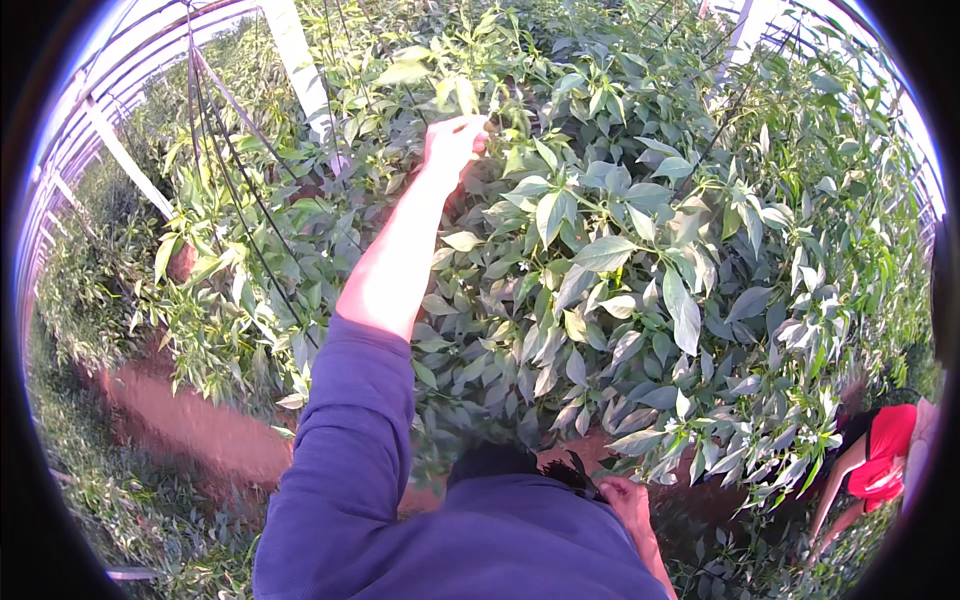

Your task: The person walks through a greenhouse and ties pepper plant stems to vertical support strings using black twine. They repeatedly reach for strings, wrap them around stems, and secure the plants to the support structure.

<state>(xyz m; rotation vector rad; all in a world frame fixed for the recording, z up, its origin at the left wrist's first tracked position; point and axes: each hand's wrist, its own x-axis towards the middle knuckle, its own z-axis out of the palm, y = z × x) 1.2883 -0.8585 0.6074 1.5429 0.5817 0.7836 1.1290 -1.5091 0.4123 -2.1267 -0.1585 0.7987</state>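
Observation:
My left hand (455, 144) reaches far out to the upper shoots of a leafy pepper plant (607, 255). Its fingers are bent beside a pale, sunlit shoot (463, 96). Glare and blur hide whether they pinch it. Close to my waist on the right, the fingertips of my right hand (630, 501) close on the edge of a dark, ragged bundle of strands (570, 474). The exact material of that bundle is unclear. Small white flowers (523, 265) show among the leaves.
Black support strings (244, 202) slope down into the plants at left. Pale posts (296, 60) and a greenhouse frame (127, 56) rise behind. Reddish soil (195, 420) runs along the left. A person in red clothing (889, 450) bends among the plants at right.

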